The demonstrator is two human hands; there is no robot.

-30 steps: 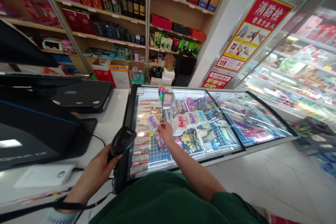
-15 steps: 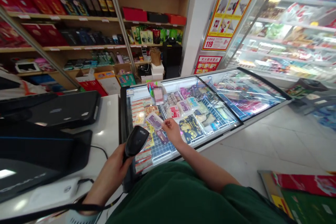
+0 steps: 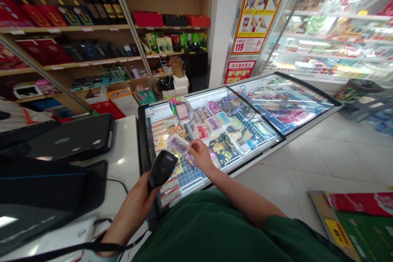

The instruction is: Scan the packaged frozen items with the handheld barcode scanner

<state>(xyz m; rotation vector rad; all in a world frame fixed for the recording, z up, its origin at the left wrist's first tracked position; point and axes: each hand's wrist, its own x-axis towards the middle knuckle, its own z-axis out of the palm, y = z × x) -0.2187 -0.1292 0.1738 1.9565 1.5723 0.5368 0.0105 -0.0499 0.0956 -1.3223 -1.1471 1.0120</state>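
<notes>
My left hand [image 3: 138, 197] is wrapped round the handle of a black barcode scanner [image 3: 163, 168], its head tilted up and to the right. Between the fingertips of my right hand [image 3: 200, 154] is the right end of a flat package with a purple label [image 3: 178, 143], held above the glass-topped chest freezer [image 3: 187, 188]. The scanner's head is close below the package, and the two look apart. Under the glass lie wire baskets with packs carrying red, purple and blue labels [image 3: 213, 124]. A colourful bag [image 3: 175, 104] sits at the freezer's far left edge.
A white counter [image 3: 127, 139] with dark checkout equipment [image 3: 55, 135] borders the freezer on the left. Shelves of bottles and boxes [image 3: 147, 19] stand behind. A lit display fridge [image 3: 337, 28] is at the far right. Stacked goods [image 3: 362, 221] lie at the lower right.
The view has shifted slightly. The scanner has moved a little to the right, nearer my right hand, and the package is tilted somewhat differently. Both hands keep their holds.
</notes>
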